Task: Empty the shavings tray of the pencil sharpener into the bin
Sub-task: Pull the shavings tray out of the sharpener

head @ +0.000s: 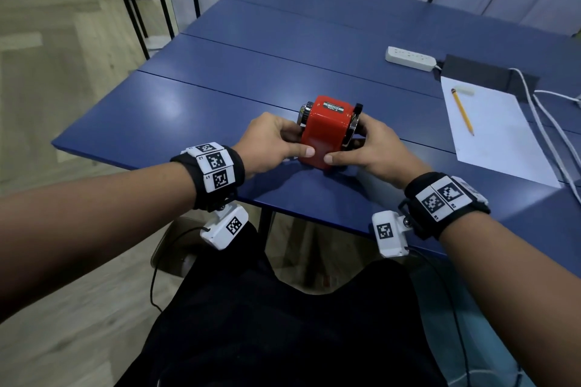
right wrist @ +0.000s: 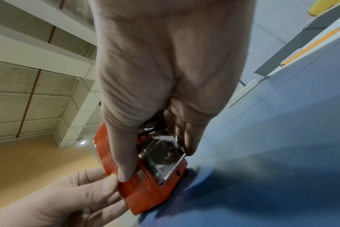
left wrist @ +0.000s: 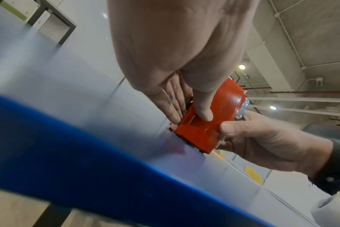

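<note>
A red pencil sharpener point(head: 325, 129) with a metal crank end stands on the blue table point(head: 188, 110) near its front edge. My left hand point(head: 276, 141) grips its left side, thumb on the near red face point(left wrist: 205, 113). My right hand point(head: 361, 148) grips its right side, thumb on the same face beside the left thumb. In the right wrist view the clear shavings tray point(right wrist: 163, 155) sits inside the red body point(right wrist: 144, 192), dark shavings showing through it, with my right fingers point(right wrist: 188, 138) against it. No bin is visible.
A white sheet of paper point(head: 496, 135) with a yellow pencil point(head: 462, 111) and an eraser point(head: 464, 90) lies to the right. A white power strip point(head: 410, 58) and its cables point(head: 547, 122) run along the right side. My lap is below the table edge.
</note>
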A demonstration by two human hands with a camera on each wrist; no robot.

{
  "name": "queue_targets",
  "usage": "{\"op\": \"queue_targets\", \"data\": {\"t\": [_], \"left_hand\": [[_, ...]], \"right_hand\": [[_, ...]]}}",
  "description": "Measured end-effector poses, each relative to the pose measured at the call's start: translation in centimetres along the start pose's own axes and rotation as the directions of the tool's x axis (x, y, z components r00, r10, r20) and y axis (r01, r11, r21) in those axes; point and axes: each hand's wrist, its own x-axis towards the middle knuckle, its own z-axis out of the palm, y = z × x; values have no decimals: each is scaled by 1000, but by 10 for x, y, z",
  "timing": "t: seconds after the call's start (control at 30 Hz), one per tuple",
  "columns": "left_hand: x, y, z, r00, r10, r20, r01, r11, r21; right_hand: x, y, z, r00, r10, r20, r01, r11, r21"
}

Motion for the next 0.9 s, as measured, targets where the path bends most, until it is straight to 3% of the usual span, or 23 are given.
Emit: {"op": "queue_targets", "data": {"t": [0.47,0.57,0.63,0.77,0.9], "left_hand": [[-6,16,-12,987,-60,147,68,997,-46],[-6,29,-23,973,-107,203,95,993,69],[-7,39,-32,985,-113,127,80,967,241],[-17,67,-42,997,65,-33,-38,853,521],[-16,90,-31,945,302,127,-306,677,670]], "right_hand": [[-2,-3,-1,1000,7,10,-6,999,-31],[-5,-2,1,1000,16,12,-16,1000,-16],[-7,0,2,999,37,11,-37,999,5],[-14,8,4,998,65,24,-66,997,34],[-21,12,10,997,78,2,-78,995,59]]}}
